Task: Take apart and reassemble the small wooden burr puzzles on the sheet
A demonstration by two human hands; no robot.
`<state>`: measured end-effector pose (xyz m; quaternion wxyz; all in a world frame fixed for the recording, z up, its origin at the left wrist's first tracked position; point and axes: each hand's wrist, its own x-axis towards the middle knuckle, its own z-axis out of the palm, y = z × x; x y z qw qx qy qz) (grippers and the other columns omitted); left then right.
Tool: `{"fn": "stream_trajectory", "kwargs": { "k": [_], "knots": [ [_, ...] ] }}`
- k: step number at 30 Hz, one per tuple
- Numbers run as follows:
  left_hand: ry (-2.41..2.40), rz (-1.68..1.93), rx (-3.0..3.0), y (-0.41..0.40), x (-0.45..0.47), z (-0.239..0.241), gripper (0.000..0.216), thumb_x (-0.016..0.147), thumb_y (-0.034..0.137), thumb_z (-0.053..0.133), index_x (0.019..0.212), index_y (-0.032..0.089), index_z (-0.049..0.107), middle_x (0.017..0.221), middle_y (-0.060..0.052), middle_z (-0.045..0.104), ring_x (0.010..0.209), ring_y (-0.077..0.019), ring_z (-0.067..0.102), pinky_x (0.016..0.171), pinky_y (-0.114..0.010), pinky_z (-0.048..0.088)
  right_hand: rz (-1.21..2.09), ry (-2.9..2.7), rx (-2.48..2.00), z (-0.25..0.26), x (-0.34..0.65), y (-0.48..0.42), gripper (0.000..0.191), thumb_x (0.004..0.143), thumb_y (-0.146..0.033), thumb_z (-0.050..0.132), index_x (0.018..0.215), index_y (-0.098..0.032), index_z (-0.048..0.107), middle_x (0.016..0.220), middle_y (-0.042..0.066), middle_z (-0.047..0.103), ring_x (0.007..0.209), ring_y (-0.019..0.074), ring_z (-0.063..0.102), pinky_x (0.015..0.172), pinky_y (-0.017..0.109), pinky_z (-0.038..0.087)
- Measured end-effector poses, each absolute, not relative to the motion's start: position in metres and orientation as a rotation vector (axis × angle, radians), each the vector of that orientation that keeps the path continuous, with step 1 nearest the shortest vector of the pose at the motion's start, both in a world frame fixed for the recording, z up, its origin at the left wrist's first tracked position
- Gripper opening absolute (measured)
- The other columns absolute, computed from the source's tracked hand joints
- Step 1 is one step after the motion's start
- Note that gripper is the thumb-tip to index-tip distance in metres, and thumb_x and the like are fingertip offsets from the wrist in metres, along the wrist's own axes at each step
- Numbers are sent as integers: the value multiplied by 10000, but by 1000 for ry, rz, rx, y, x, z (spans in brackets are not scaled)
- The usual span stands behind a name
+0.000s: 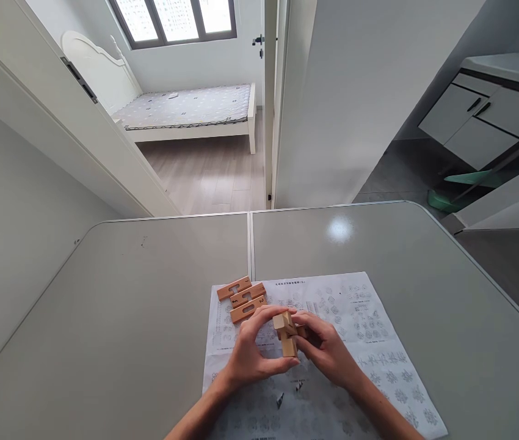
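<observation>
Joined wooden puzzle pieces (pixel 289 346) are held between my two hands above a printed sheet. My left hand (pixel 251 354) grips them from the left, its thumb below and its fingers over the top. From the right, my right hand (pixel 321 345) pinches a part that sticks out sideways; its fingertips partly hide where the pieces meet. Just beyond my left hand lie three loose slotted wooden pieces, the far piece (pixel 227 291), the middle piece (pixel 254 293) and the near piece (pixel 241 311), with dark marks on them.
The instruction sheet (pixel 397 342), covered in small line drawings, lies on the grey table (pixel 149 318). A seam runs across the tabletop beyond the sheet. Past the table's far edge are a doorway with a bed (pixel 195 107) and, to the right, white cabinets (pixel 479 116).
</observation>
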<state>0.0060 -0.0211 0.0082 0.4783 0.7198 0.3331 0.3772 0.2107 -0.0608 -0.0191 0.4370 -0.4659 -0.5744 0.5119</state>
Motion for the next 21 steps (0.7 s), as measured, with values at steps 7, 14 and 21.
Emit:
{"fn": "stream_trajectory", "kwargs": {
  "k": [7,14,21],
  "knots": [
    [816,866,1700,-21,4,13,671,750,515,861,1308,223,632,1216,-112,734,1127,-305,695,1013,-422,537,1326,-1457,-1135,-14,214,-59,250,995,-467,641,1016,-232,721,970,99,691,948,296,664,824,387,553],
    [754,891,1686,-17,5,14,657,724,520,874,1267,216,664,1182,-120,734,1087,-304,690,968,-410,549,1475,-1462,-1030,-10,219,-58,358,1007,-534,597,978,-192,700,869,61,630,715,194,564,655,304,499],
    [747,909,1814,-7,-4,14,630,763,433,844,1319,231,627,1233,-124,738,1146,-311,665,1033,-471,521,1804,-1191,-765,-11,219,-60,415,1023,-584,540,937,-190,638,829,27,578,567,123,478,522,258,427]
  ]
}}
